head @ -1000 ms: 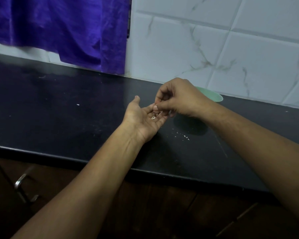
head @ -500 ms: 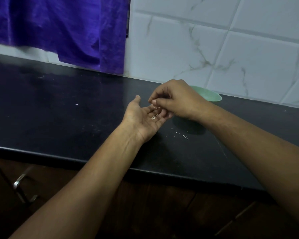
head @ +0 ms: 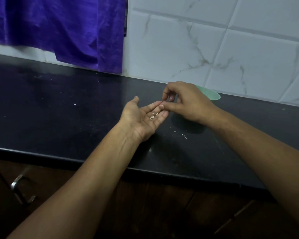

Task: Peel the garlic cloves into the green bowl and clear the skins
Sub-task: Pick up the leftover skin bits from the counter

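My left hand (head: 141, 118) lies palm up over the black counter (head: 59, 109), fingers apart, with a few small garlic skin bits (head: 153, 116) resting on the palm. My right hand (head: 185, 102) hovers just above the left fingertips, thumb and fingers pinched together; a tiny flake may be between them, too small to tell. The green bowl (head: 211, 95) sits behind my right hand near the wall, mostly hidden; its contents are not visible. More skin flakes (head: 179, 134) lie scattered on the counter below my right hand.
A purple cloth (head: 67, 31) hangs at the back left above the counter. White marbled tiles (head: 214, 49) cover the wall. Below the counter edge are dark wooden cabinets with a metal handle (head: 19, 188) at the left.
My right hand has lifted slightly from the left palm, fingers still pinched. The left hand stays open with the skin bits on it.
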{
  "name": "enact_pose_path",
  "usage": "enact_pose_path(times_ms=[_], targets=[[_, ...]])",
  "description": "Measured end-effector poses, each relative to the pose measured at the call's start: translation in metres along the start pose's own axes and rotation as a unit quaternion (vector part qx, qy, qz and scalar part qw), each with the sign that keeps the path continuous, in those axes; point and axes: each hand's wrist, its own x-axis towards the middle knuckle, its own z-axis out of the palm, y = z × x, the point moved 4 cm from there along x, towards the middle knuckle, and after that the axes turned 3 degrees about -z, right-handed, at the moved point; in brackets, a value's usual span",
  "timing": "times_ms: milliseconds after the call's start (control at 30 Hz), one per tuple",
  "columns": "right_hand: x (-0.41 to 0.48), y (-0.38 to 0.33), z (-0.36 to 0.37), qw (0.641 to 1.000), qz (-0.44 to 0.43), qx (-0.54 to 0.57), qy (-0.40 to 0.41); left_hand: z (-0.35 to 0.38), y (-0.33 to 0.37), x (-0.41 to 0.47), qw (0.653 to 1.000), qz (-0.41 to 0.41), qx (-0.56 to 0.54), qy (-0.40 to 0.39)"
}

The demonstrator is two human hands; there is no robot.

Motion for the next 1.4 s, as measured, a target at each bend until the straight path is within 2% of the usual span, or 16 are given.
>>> enact_pose_path(times_ms=[167,267,400,467,667,767,900,1167,1400], targets=[[-0.005,0.010,-0.011,0.999,0.046,0.014,-0.006,-0.005,0.004,0.002,1.000,0.017,-0.014,0.020],[-0.016,0.013,-0.015,0.994,0.074,0.075,-0.019,-0.006,0.004,0.003,0.999,0.024,-0.008,0.024],[-0.040,0.023,-0.003,0.976,0.103,0.151,-0.121,-0.007,0.005,0.003,0.999,0.039,-0.003,0.031],[-0.052,0.031,0.005,0.970,0.115,0.160,-0.145,-0.007,0.006,0.004,0.998,0.045,-0.001,0.035],[-0.055,0.023,0.023,0.989,0.005,-0.007,-0.148,-0.008,0.006,0.003,0.997,0.056,0.012,0.044],[-0.061,0.021,0.021,0.987,-0.029,-0.042,-0.154,-0.008,0.006,0.002,0.997,0.059,0.019,0.047],[-0.083,0.021,0.003,0.986,-0.043,-0.015,-0.161,-0.007,0.006,0.004,0.997,0.058,0.023,0.042],[-0.089,0.028,-0.005,0.983,-0.016,0.058,-0.171,-0.006,0.004,0.003,0.997,0.057,0.026,0.037],[-0.081,0.032,0.001,0.984,0.038,0.103,-0.139,-0.006,0.004,0.001,0.997,0.060,0.031,0.039]])
